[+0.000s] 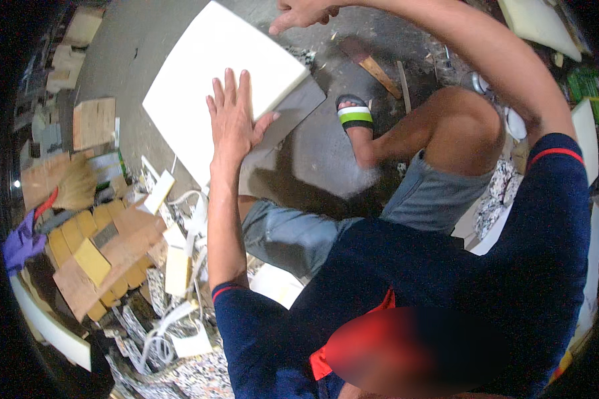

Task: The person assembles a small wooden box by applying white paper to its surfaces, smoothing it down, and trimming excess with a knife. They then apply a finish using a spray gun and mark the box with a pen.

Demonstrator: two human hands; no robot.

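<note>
A large white foam slab lies tilted in front of me, with a flat grey board or sheet showing under its right edge. My left hand rests flat on the slab's near part, its fingers stretched out and the thumb spread toward the right edge. Beyond the slab's far right edge is my right hand, partly cut off by the top of the picture. Its index finger points down close to that edge while the other fingers are bent. I see nothing held in it.
On the left lie foam offcuts, wooden boards, a straw broom and a purple cloth. A wooden-handled tool is on the floor near my sandalled foot. More white foam stands at the far right.
</note>
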